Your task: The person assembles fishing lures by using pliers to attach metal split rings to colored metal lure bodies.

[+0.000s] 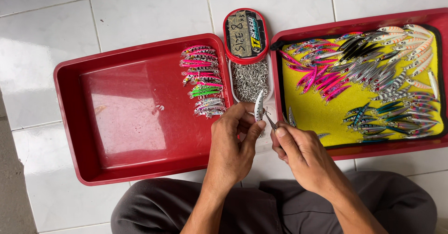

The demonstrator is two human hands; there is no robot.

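My left hand [232, 136] pinches a small silver spotted fishing lure [258, 107], held upright between thumb and fingers. Beside it, my right hand [298, 151] grips slim metal pliers [270, 120] whose tip touches the lure's lower end. Both hands hover over the gap between two red trays. Just beyond the lure sits a white oval tub [250, 80] filled with small metal split rings, its red lid [246, 35] resting at the tub's far end.
The left red tray [116, 122] holds a row of pink, green and silver lures [203, 80] along its right side. The right red tray [359, 26] has a yellow mat [322, 110] covered with several lures. White tiled floor surrounds them; my knees are below.
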